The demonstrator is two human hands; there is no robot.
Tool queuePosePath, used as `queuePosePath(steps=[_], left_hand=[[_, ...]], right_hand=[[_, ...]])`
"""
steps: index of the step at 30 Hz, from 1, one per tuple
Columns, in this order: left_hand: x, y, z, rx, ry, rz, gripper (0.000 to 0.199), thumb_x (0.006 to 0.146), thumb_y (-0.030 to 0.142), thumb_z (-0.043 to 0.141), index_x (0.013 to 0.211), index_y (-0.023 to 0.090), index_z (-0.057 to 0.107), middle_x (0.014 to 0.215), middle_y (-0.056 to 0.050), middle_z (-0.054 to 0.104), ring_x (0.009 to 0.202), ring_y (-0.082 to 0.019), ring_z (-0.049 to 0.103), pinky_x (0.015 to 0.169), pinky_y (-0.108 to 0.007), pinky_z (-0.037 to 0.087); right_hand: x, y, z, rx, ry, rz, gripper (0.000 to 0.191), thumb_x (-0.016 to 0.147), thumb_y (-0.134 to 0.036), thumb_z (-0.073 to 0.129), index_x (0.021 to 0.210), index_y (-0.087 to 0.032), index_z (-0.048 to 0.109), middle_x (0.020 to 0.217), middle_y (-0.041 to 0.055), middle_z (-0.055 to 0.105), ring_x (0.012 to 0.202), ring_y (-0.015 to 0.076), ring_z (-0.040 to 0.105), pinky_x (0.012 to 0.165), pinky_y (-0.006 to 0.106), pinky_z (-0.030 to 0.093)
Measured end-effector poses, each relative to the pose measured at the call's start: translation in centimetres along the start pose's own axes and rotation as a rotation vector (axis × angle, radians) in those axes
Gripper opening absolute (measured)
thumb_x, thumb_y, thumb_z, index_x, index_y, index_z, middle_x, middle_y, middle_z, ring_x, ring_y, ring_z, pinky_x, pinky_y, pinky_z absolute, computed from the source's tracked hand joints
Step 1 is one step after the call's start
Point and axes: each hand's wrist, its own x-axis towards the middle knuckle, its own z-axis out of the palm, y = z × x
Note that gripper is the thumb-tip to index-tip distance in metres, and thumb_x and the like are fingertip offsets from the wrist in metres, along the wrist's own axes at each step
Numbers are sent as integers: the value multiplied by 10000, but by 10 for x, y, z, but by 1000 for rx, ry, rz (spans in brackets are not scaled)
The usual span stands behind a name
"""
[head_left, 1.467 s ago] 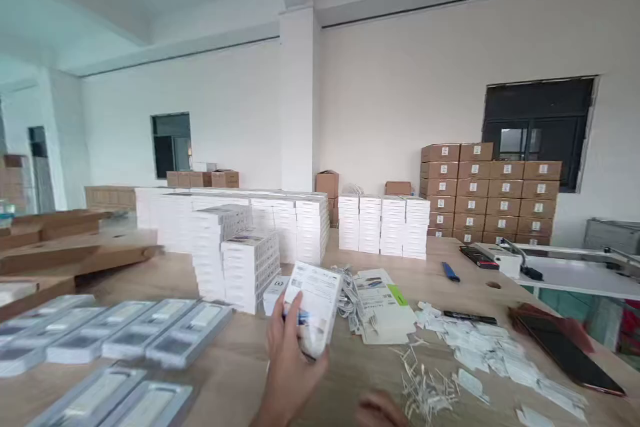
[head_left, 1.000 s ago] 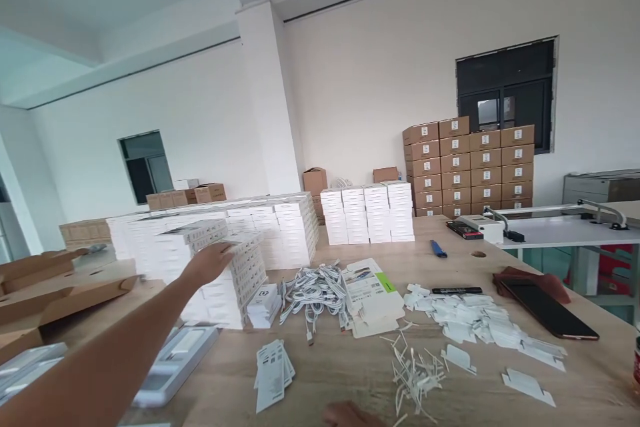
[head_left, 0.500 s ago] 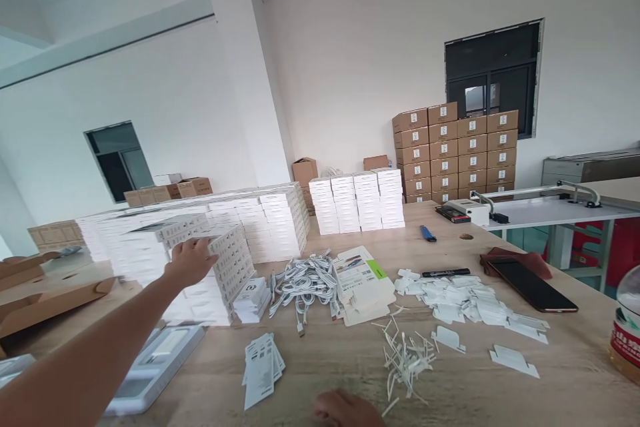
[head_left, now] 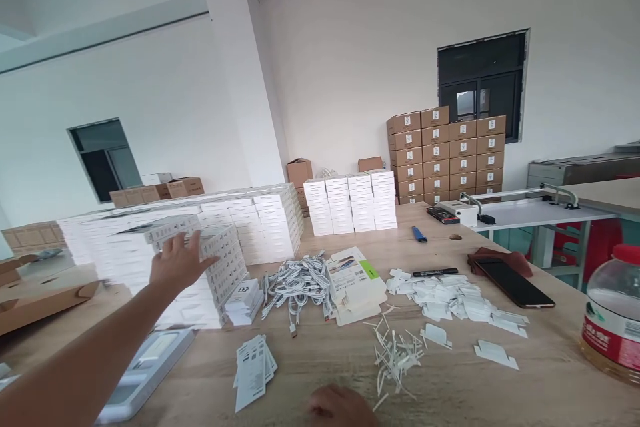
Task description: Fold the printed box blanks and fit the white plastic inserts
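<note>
Now the left hand (head_left: 180,263) is up against a tall stack of white product boxes (head_left: 227,267) on the table (head_left: 320,353), fingers (head_left: 196,245) spread open, gripping nothing. Those boxes look light and stiff but easily toppled, best taken by the sides. Down front, the right hand (head_left: 340,408) sits near white plastic strips (head_left: 395,360), its fingers too cut off to tell.

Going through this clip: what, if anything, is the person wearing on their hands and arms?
The left hand and right hand are bare, with no gloves, and no ring or watch shows. The left forearm is bare too, no sleeve in view. Only part of the right hand shows, so its wrist cannot be seen.
</note>
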Motion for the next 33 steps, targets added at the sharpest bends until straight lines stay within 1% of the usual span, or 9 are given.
queuePosePath(steps=[4,7,9,12,16,22,26,30,33], left_hand=[[-80,81,-9,-358,234,123,804,870,538,433,1528,123,230,1598,-211,160,1453,-431,185,1145,-571,251],[-161,142,10,-988,53,-76,763,852,504,553,1503,265,237,1503,-126,353,1310,-327,443,957,-413,473],[-205,171,32,-1335,-115,-223,669,796,466,634,1385,285,375,1296,-91,526,1054,-257,588,810,-329,495],[-242,190,59,-1552,-232,-403,505,728,408,675,1179,264,500,932,-14,572,685,-191,551,647,-308,442],[-249,186,68,-1620,-290,-409,348,714,359,666,1034,258,572,755,19,544,686,-216,534,673,-315,402],[-246,180,68,-1636,-363,-341,269,715,334,636,962,232,602,680,33,522,662,-207,503,647,-310,356],[-244,181,73,-1768,-414,-469,258,636,394,730,803,241,605,587,60,473,543,-167,451,548,-284,296],[-239,181,70,-1880,-601,-649,413,604,579,741,711,215,579,586,28,546,456,-129,442,453,-246,233],[-235,174,62,-1977,-768,-787,585,657,714,644,926,195,621,822,-63,694,651,-204,638,488,-261,410]], right_hand=[[1,0,2,-31,-158,35,232,760,-314,736,597,-226,597,710,-42,671,569,107,568,498,205,385],[6,-1,-21,-28,-201,50,103,740,-221,715,672,-245,641,798,-37,708,649,126,621,551,206,445],[10,1,-47,-5,-237,45,85,705,-175,689,743,-246,664,872,-15,718,703,146,644,592,221,485],[22,10,-94,7,-323,118,276,695,-98,599,915,-237,692,1049,48,710,891,195,671,761,287,543],[54,44,-124,-161,-358,369,431,810,-58,465,1142,-227,683,1261,106,651,1167,252,614,980,413,515],[104,109,-94,-376,-724,511,750,709,35,460,1448,-89,461,1540,154,406,1439,272,359,1167,433,336],[107,119,-97,-412,-808,473,668,692,61,477,1301,-166,627,1325,141,642,1261,295,577,1136,512,342],[90,107,-129,-440,-673,314,446,840,-12,432,1089,-229,732,1092,94,757,1035,263,702,1097,522,376],[69,74,-149,-368,-426,115,356,901,-137,483,1160,-258,695,1040,80,767,924,255,728,1050,529,423]])
